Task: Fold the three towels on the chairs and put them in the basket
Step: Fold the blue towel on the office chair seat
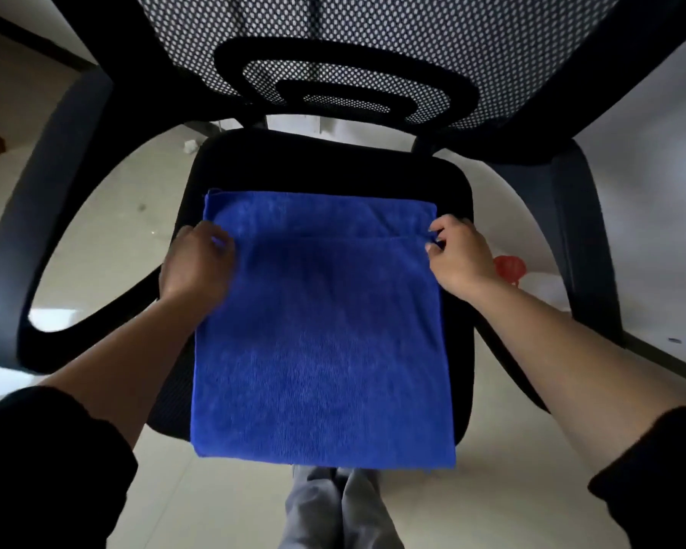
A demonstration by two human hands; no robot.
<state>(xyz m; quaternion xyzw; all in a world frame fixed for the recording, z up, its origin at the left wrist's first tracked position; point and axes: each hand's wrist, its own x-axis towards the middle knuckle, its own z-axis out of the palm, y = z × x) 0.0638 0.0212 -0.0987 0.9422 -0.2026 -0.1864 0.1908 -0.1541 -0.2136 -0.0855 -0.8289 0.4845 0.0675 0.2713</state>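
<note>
Two hands, left hand (197, 263) and right hand (458, 255), pinch the blue towel's (321, 350) upper layer at opposite edges, apparently squaring a fold on the chair seat (333, 168).

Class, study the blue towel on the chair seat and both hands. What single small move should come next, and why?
Probably carry the held edge forward to the far edge. The blue microfibre towel lies on the black office chair seat, its upper layer stopping short of the far edge. The left hand and right hand each pinch a corner of that layer.
</note>
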